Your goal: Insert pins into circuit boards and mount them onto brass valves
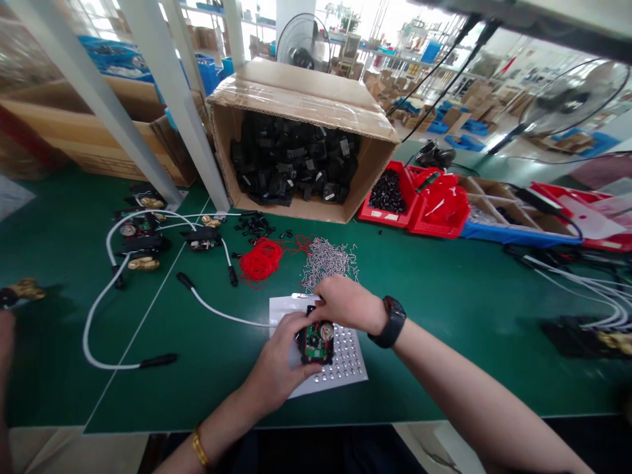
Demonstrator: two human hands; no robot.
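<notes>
My left hand (279, 362) grips a small black module with a green circuit board (316, 343) over a white perforated sheet (348, 365) on the green table. My right hand (345, 304), with a black watch on its wrist, pinches at the top of that module; what its fingertips hold is too small to name. A pile of small metal pins (326, 260) lies just behind the hands, and a bundle of red wire (261, 260) to its left.
A cardboard box on its side (301, 92) holds several black parts. Red bins (417, 197) stand to its right. White cables (148, 309), brass fittings (143, 263) and assembled units lie at left. Another person's hand (6, 332) shows at the far left edge.
</notes>
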